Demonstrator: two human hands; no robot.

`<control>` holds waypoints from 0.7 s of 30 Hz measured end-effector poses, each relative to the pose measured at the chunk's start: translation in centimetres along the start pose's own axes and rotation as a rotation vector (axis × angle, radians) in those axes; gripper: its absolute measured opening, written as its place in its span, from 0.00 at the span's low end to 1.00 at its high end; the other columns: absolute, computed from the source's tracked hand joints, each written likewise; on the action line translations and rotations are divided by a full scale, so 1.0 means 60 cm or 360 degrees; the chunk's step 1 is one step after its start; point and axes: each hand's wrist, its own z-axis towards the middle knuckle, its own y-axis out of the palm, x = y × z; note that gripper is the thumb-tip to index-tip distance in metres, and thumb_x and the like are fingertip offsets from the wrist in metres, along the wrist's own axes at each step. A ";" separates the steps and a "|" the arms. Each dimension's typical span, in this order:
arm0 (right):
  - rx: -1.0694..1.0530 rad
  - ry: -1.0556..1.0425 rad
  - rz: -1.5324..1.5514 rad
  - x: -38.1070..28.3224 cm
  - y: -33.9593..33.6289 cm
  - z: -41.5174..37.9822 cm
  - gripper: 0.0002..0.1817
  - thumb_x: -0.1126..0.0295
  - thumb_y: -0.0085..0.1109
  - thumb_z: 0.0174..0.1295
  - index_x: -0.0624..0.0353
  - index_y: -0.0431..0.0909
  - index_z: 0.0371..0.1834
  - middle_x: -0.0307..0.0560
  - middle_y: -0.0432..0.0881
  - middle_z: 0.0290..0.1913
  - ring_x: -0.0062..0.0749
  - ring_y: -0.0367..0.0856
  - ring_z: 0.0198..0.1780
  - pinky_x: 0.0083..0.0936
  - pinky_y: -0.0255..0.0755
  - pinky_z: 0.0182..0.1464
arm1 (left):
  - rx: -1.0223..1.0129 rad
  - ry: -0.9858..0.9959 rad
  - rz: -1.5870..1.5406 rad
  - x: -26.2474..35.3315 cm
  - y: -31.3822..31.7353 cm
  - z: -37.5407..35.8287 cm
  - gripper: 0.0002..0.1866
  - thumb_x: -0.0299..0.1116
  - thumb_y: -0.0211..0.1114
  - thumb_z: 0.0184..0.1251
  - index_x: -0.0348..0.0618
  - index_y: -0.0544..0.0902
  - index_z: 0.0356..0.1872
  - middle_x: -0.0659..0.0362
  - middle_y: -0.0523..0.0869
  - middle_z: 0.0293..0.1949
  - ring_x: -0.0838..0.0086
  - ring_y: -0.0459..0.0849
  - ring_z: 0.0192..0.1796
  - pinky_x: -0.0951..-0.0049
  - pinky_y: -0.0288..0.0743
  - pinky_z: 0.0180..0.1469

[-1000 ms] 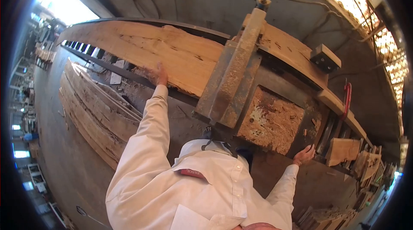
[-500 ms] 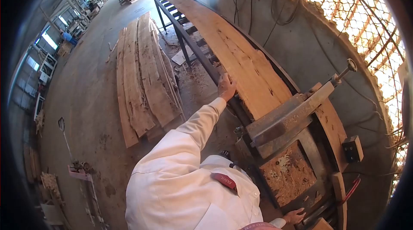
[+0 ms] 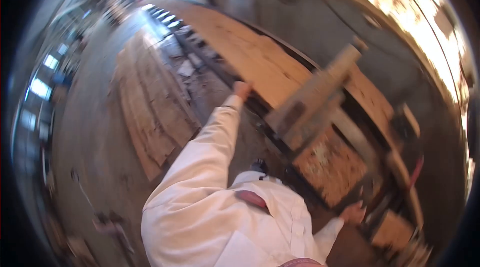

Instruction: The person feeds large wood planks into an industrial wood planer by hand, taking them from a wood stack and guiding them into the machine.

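Note:
A long wooden plank point(image 3: 245, 49) lies on a roller stand point(image 3: 200, 52) and passes under the arm of a metal machine point(image 3: 312, 98). My left hand point(image 3: 242, 90) looks closed at the plank's left edge, over the dark rail. Blur hides whether its fingers hold the plank or the rail. Low on the right, my right hand point(image 3: 353, 213) has its fingers apart and nothing in it. It is near the machine's sawdust-covered plate point(image 3: 330, 164) and a wood block point(image 3: 392, 229).
Several rough boards point(image 3: 150, 97) lie stacked on the floor at left. A grey wall point(image 3: 400, 72) with mesh above it stands close on the right. A small dark box point(image 3: 404, 122) and a red handle point(image 3: 416, 172) are beside the machine.
The view has swung and blurred. My left hand now appears nearer the machine's arm along the plank's edge. My right hand has risen in view, its fingers pointing up.

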 end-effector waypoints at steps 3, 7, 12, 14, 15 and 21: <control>0.0120 0.0005 0.0014 -0.015 -0.023 -0.003 0.26 0.49 0.55 0.72 0.65 0.87 0.48 0.63 0.88 0.46 0.60 0.86 0.48 0.48 0.78 0.53 | -0.0483 0.0289 0.0262 -0.012 -0.018 0.014 0.18 0.47 0.68 0.70 0.39 0.83 0.34 0.58 0.83 0.30 0.70 0.80 0.30 0.65 0.76 0.30; -0.0005 0.0381 -0.0020 0.023 0.042 -0.017 0.30 0.42 0.49 0.74 0.57 0.79 0.63 0.57 0.80 0.63 0.48 0.72 0.70 0.51 0.58 0.74 | -0.0673 0.1150 0.1583 0.010 -0.032 0.016 0.20 0.44 0.63 0.77 0.35 0.82 0.54 0.54 0.87 0.49 0.62 0.86 0.50 0.58 0.87 0.49; -0.0132 0.0450 0.0119 0.019 0.041 -0.013 0.39 0.34 0.39 0.74 0.57 0.71 0.69 0.57 0.75 0.68 0.46 0.61 0.78 0.50 0.38 0.82 | -0.0739 0.0125 0.0037 0.005 0.001 -0.026 0.20 0.44 0.63 0.77 0.36 0.82 0.54 0.53 0.86 0.50 0.61 0.86 0.51 0.58 0.86 0.50; -0.0211 0.0464 0.0164 0.016 0.033 -0.011 0.42 0.31 0.36 0.74 0.58 0.68 0.71 0.58 0.73 0.70 0.46 0.59 0.79 0.50 0.36 0.82 | -0.0683 -0.0212 -0.0288 0.002 0.029 -0.038 0.19 0.44 0.62 0.78 0.36 0.82 0.54 0.53 0.86 0.51 0.61 0.86 0.52 0.59 0.86 0.52; -0.0283 0.0483 0.0168 0.014 0.024 -0.009 0.43 0.31 0.35 0.74 0.58 0.67 0.73 0.58 0.71 0.71 0.46 0.58 0.79 0.50 0.36 0.83 | -0.0618 -0.0431 -0.0462 -0.003 0.034 -0.047 0.19 0.44 0.62 0.78 0.36 0.82 0.54 0.53 0.86 0.51 0.62 0.86 0.52 0.60 0.85 0.52; -0.0124 0.0357 0.0268 0.005 0.010 -0.011 0.40 0.34 0.41 0.74 0.61 0.69 0.71 0.57 0.70 0.72 0.45 0.58 0.79 0.50 0.40 0.82 | -0.1303 -0.0665 -0.0520 -0.014 0.040 -0.116 0.15 0.37 0.61 0.77 0.36 0.82 0.53 0.58 0.89 0.49 0.62 0.89 0.48 0.64 0.83 0.52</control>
